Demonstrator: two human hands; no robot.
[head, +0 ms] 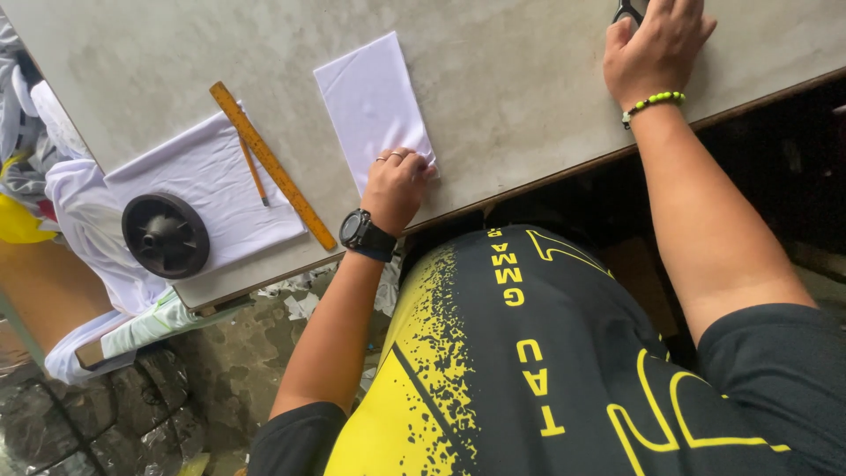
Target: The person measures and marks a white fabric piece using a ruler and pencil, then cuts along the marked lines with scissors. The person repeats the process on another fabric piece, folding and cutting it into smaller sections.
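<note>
My left hand, with a black watch on the wrist and rings on two fingers, rests with curled fingers on the near corner of a folded white cloth piece. The cloth lies flat on the grey table. My right hand, with a green bead bracelet on the wrist, lies on the table at the top right. It partly covers a dark looped object, possibly scissors. Its fingertips run out of the frame.
A wooden ruler and a pencil lie on a stack of white fabric to the left, with a black round disc on it. More white fabric hangs off the table's left end. The table edge runs close to my body.
</note>
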